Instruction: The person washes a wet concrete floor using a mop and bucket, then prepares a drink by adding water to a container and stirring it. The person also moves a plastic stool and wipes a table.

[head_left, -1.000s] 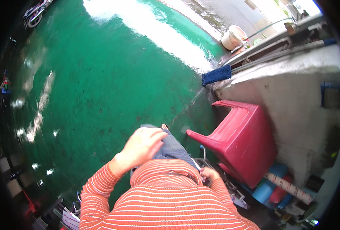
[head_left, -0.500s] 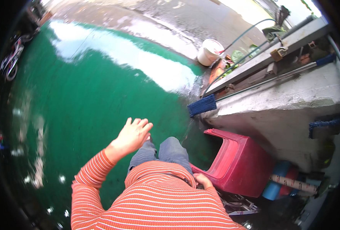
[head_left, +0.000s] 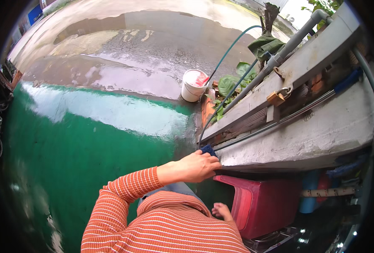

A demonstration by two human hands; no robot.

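Observation:
My left hand (head_left: 194,167) reaches across in front of me, back of the hand up and fingers bent downward. It overlaps a blue fabric mop head (head_left: 208,150), most of which is hidden behind it. Whether the fingers grip the mop or only pass in front of it, I cannot make out. A long metal handle (head_left: 275,125) with a blue grip runs from the mop head along the low wall. Beside the red plastic stool (head_left: 265,206), which lies tipped over, hangs my right hand (head_left: 221,211) with loosely bent fingers and nothing visible in them.
A white bucket (head_left: 192,85) holding something red stands at the far edge of the shiny green floor (head_left: 81,168). At right, a grey rail (head_left: 296,78) with a brass padlock (head_left: 276,98) tops the concrete wall (head_left: 317,135). Leafy plants (head_left: 227,85) and a hose stand beyond it.
My left hand has swung right and forward from over the green floor to the mop head. My right hand has come away from the stool's edge. The view has tilted up toward the wet pavement.

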